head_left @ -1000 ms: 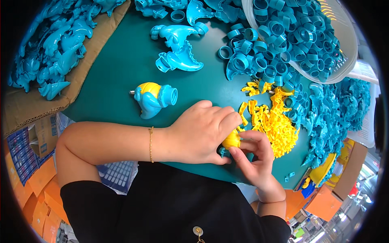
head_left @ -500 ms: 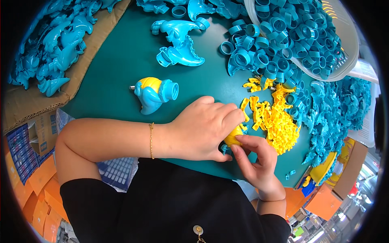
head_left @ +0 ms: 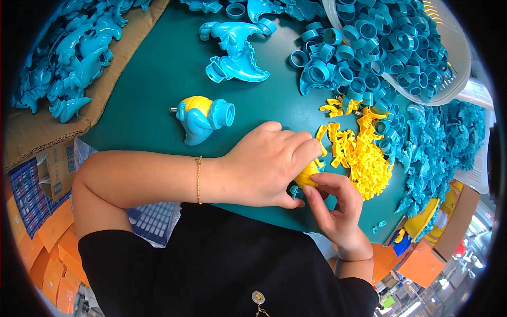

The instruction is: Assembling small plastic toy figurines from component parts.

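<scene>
My left hand (head_left: 264, 166), with a thin gold bracelet at the wrist, curls closed around a small blue-and-yellow plastic toy body (head_left: 307, 177), hiding most of it. Thumb and index finger of my right hand (head_left: 338, 208) pinch the yellow ribbed part from the right side. A similar toy body (head_left: 203, 120), blue with a yellow ribbed belly, lies on the green table (head_left: 142, 100) beyond my left wrist. It has a round collar at its right end and a metal pin at its left.
Blue curved shells (head_left: 240, 50) lie farther back. Blue rings (head_left: 364, 31) fill a clear tub at the far right and spill out. Yellow pieces (head_left: 369, 171) are heaped right of my hands, beside small blue parts (head_left: 435, 137). A cardboard box (head_left: 119, 68) holds blue shells at left.
Both hands keep their hold on the toy body and have barely moved. The table and everything on it sit slightly farther right in the picture.
</scene>
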`<state>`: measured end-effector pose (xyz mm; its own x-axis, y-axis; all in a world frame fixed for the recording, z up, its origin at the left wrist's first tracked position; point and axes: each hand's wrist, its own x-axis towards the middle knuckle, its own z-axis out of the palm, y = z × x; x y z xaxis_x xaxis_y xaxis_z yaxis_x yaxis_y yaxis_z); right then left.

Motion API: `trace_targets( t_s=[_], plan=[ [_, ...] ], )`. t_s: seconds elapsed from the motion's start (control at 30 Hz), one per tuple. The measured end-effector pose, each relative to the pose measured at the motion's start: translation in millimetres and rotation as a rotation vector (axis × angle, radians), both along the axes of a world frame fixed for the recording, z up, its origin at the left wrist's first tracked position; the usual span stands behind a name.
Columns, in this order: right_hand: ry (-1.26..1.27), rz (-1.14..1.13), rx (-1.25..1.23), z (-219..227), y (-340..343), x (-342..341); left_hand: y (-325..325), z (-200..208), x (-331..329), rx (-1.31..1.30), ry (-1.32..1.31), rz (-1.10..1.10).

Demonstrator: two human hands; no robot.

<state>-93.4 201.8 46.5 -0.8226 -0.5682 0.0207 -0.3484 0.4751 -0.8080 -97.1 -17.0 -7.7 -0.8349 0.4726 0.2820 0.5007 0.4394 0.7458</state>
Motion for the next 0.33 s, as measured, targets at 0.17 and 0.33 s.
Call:
trace_targets(
  t_s=[0.17, 0.33],
  plan=[
    [0.051, 0.019, 0.033, -3.5, -1.5, 4.9, 0.1, 1.7, -0.5, -0.014, -0.033, -0.015],
    [-0.18, -0.13, -0.081, -3.4, -6.1, 8.4, 0.2, 2.5, -0.3, -0.021, -0.039, -0.015]
  ],
)
